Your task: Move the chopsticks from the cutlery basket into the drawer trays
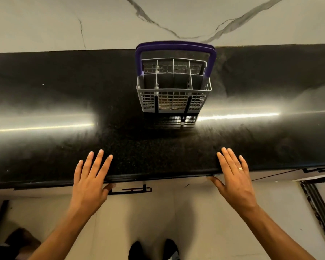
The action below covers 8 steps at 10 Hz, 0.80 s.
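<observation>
From the head camera, a dark, glossy countertop is seen running across the whole width, backed by a pale marble-veined wall. A grey cutlery basket with a purple handle is set upright near the counter's back edge, roughly at mid-width, well apart from both hands. The handle is raised over the basket and arches across its far side. The basket is divided into several compartments; the near row looks bare inside, and no chopsticks can be made out clearly — only some small unclear shapes behind the mesh at the bottom. Its reflection is cast on the counter just in front of it.

At the counter's front edge two bare hands are held flat, palms down. The left hand is placed left of centre, its fingers spread apart and stretched over the edge, the thumb tucked below the edge beside a dark drawer handle. The right hand is placed right of centre, its fingers extended and slightly parted, the thumb lying along the underside of the edge; a ring is worn on one finger. Nothing is held in either hand.

Below the counter a pale cabinet front is seen closed, and dark shoes are visible at the bottom of the view.
</observation>
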Motion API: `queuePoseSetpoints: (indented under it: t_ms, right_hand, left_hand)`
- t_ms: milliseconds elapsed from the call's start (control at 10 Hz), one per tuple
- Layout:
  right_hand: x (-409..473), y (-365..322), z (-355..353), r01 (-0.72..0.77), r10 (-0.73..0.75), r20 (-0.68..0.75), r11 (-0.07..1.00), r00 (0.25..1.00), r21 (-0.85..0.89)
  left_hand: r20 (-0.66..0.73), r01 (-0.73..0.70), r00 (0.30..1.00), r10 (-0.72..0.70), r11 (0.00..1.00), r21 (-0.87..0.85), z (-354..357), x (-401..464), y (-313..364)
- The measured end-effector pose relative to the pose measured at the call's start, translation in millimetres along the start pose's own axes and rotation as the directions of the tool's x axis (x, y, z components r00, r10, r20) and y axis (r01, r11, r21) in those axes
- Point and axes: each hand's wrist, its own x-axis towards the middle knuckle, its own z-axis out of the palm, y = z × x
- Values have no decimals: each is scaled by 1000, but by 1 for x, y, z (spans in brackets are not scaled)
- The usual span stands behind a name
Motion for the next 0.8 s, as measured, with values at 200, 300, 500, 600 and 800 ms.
queuePoseSetpoints:
  t_ms: [200, 300, 500, 600, 800]
  right_hand:
    - [8, 1, 12, -5, 2, -215, 1000, 977, -13]
    - [16, 0, 19, -38, 20, -314, 998, 949, -51]
    - [18, 2, 24, -14, -11, -356, 998, 934, -67]
    - [15, -1, 23, -10, -14, -340, 997, 940, -70]
    - [19, -5, 7, -46, 51, -190, 998, 980, 35]
  left_hand:
    - [-105, 36, 994, -36, 999, -8, 13, 0, 2]
    - [-197, 117, 974, -117, 993, -13, 17, 0, 13]
    - [-262, 149, 954, -147, 989, -11, 21, 2, 20]
    - [-248, 153, 957, -148, 988, 0, 20, 0, 20]
    - [-88, 136, 987, -137, 991, -13, 9, 4, 18]
